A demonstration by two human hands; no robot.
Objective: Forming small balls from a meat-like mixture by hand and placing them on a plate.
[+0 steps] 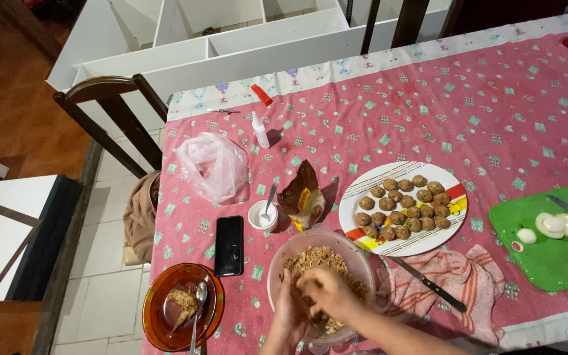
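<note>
Left hand (288, 309): grip curled, fingers in the mixture.
Right hand (327, 289): grip closed around a lump of mixture (317, 263).
Bowl (356, 253): clear, on the table (428, 112) at its near edge.
Plate (451, 217): just right of bowl, carrying formed balls (402, 207).
Phone (229, 244): left of bowl.

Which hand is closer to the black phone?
Left. The left hand is at the bowl's near left side, just right of the phone. The right hand is farther right, over the mixture.
</note>
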